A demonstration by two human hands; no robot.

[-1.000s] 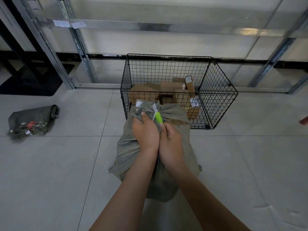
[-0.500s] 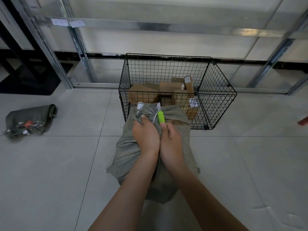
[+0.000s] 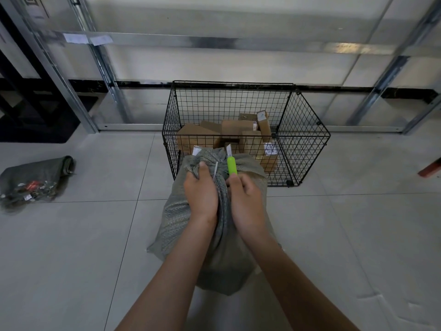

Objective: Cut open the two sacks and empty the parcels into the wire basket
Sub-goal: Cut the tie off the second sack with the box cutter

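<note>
A full grey-green woven sack (image 3: 181,225) stands on the floor in front of me, its gathered neck tied with a white zip tie (image 3: 215,168). My left hand (image 3: 201,194) grips the bunched neck. My right hand (image 3: 245,199) holds a green utility knife (image 3: 231,163) with its blade pointing up beside the tie. Just behind the sack stands the black wire basket (image 3: 303,130), holding several brown cardboard parcels (image 3: 236,130). A second grey sack (image 3: 35,180) lies flat and crumpled on the floor at the far left.
A wall with metal framing rails (image 3: 214,41) runs behind the basket. A dark rack (image 3: 28,106) stands at the back left. Something reddish (image 3: 430,169) pokes in at the right edge. The floor is pale tile.
The knife has slid from between my hands to the right side of the sack's neck and now stands more upright. My hands have parted slightly, and the white tie now shows.
</note>
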